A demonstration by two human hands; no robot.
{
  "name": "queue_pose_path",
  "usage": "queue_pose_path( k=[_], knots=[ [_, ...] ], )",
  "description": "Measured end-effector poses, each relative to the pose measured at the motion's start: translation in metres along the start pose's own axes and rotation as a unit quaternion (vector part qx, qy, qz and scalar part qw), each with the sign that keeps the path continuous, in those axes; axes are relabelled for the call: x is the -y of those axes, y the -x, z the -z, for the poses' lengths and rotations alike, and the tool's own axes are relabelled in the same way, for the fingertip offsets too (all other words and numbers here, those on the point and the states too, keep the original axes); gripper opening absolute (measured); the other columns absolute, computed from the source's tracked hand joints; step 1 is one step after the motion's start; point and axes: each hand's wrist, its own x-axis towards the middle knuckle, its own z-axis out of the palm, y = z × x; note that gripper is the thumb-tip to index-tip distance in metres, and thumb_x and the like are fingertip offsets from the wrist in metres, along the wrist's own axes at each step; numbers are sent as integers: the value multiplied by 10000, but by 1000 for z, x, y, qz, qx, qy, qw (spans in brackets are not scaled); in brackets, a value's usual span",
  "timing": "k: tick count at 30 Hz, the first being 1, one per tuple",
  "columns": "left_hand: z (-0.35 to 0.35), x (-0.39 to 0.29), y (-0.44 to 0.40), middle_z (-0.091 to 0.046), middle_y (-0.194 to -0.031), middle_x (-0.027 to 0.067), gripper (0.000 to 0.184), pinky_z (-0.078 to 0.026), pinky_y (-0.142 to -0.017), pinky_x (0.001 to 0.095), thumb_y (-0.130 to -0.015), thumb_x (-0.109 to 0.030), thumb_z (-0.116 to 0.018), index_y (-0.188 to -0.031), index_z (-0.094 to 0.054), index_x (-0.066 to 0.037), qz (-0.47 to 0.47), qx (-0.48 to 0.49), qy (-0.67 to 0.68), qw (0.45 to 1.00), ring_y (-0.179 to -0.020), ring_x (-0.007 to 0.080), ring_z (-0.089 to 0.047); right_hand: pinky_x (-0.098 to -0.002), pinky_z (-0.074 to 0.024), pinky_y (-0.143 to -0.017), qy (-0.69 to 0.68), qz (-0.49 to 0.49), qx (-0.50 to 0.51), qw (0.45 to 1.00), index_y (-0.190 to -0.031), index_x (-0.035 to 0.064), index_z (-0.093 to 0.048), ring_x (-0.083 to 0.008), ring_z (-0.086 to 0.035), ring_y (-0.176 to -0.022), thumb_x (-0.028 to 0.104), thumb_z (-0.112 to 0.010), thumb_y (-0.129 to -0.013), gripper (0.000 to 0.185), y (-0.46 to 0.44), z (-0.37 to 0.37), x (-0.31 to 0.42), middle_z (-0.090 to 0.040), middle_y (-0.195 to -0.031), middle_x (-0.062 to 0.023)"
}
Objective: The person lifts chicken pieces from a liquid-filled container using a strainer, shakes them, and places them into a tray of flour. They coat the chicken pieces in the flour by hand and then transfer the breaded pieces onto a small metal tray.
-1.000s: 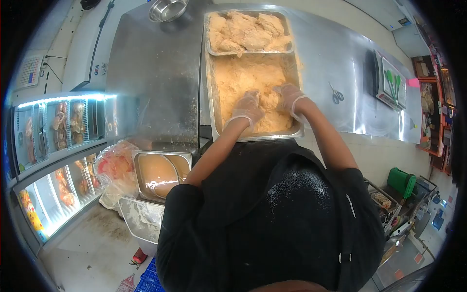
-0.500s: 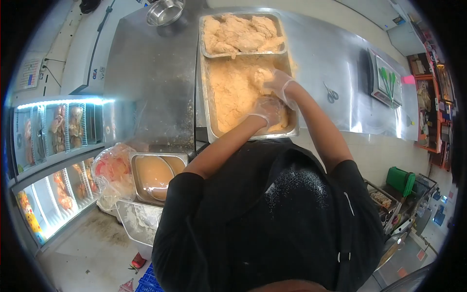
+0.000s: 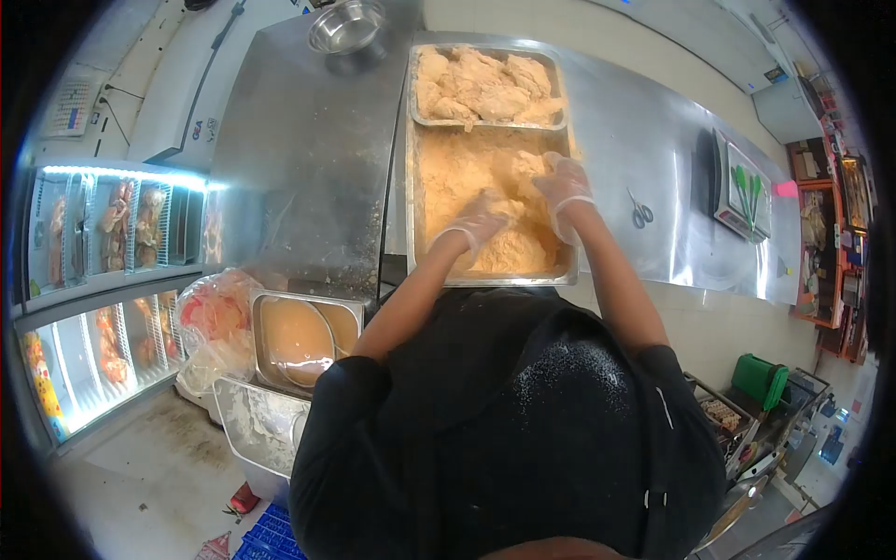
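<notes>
A deep steel tray (image 3: 417, 257) is spread with orange-tinted breading flour (image 3: 513, 254). My right hand (image 3: 565, 187), in a clear plastic glove, is closed on a flour-coated piece (image 3: 528, 168), probably chicken, at the tray's right side. Also gloved, my left hand (image 3: 478, 224) reaches into the flour lower left of it, fingers stretched out and partly buried. Flour covers its fingertips, so what they touch is unclear. Across the far end sits a shallower tray (image 3: 439, 123) piled with coated chicken pieces (image 3: 490, 84).
A steel bowl (image 3: 347, 28) stands at the far left of the counter. Scissors (image 3: 640, 209) and a scale (image 3: 739, 191) with green-handled tools lie to the right. At lower left are a pan of orange liquid (image 3: 294, 336), a plastic bag (image 3: 217, 322) and a flour-dusted tub (image 3: 252, 420).
My left hand has shifted up and left within the flour, away from the near edge. The right hand remains at the coated piece. The whole view has swung slightly.
</notes>
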Motion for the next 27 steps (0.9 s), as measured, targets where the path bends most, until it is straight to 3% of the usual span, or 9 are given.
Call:
queue_pose_path(
  k=[2,5,8,11,15,17,19,22,27],
  knots=[
    [-9,42,-15,-606,-1259,266,552,-455,-1025,384,-867,-343,-600,-1305,-571,-8,-43,-143,65,987,-1189,389,-571,-391,-465,-1015,-1,-9,-5,1000,-1289,9,-602,-369,-576,-1201,295,-698,-802,572,10,2,9,-609,-1260,-256],
    [4,33,-24,-626,-1207,279,506,-476,-993,419,-884,-323,-568,-1261,-577,15,112,-115,151,975,-1146,423,-589,-399,-492,-973,96,13,-11,995,-1170,16,-663,-373,-618,-1113,251,-685,-813,428,0,-46,7,-655,-1164,-239],
    [-33,29,-50,-656,-1117,281,423,-504,-932,454,-882,-303,-564,-1152,-630,16,64,-214,-7,975,-1072,427,-624,-419,-512,-920,173,50,22,983,-1034,25,-700,-380,-645,-1030,217,-658,-831,282,-1,-73,17,-680,-1090,-223],
    [2,33,-40,-653,-1151,271,451,-496,-939,449,-886,-341,-592,-1168,-625,9,41,-233,61,970,-1073,412,-626,-441,-519,-880,123,72,24,989,-954,28,-716,-386,-652,-988,224,-642,-840,238,-7,-69,12,-684,-1057,-228],
    [-14,22,-49,-638,-1154,299,455,-479,-967,462,-901,-323,-560,-1177,-617,34,84,-81,6,993,-1108,440,-607,-441,-522,-855,163,103,42,980,-915,29,-727,-394,-657,-963,241,-653,-829,241,-8,-77,14,-681,-1022,-251],
    [-29,78,-78,-602,-1240,311,516,-450,-1019,425,-892,-351,-631,-1229,-599,39,-10,-180,-42,983,-1156,436,-578,-426,-522,-861,143,83,25,986,-956,27,-730,-383,-664,-965,257,-657,-828,273,-19,-49,9,-689,-1024,-244],
    [19,38,-38,-598,-1245,310,503,-448,-1023,425,-890,-342,-638,-1231,-606,26,13,-210,20,977,-1162,439,-572,-412,-523,-866,122,62,17,990,-997,25,-732,-372,-671,-967,274,-661,-828,309,-24,-22,-5,-697,-1027,-237],
    [91,-18,3,-582,-1271,296,520,-447,-1021,433,-895,-342,-649,-1304,-579,-29,35,-292,106,950,-1167,419,-573,-392,-496,-972,-145,-53,-70,985,-1171,49,-699,-363,-645,-1103,369,-697,-783,503,-33,13,-20,-686,-1152,-221],
    [147,-20,-70,-612,-1223,211,563,-480,-965,426,-916,-302,-611,-1412,-459,-83,-23,-448,-106,887,-1133,336,-611,-389,-479,-997,-123,-64,-213,967,-1229,58,-666,-354,-622,-1143,393,-692,-785,556,-110,25,-23,-679,-1171,-215]
  ],
)
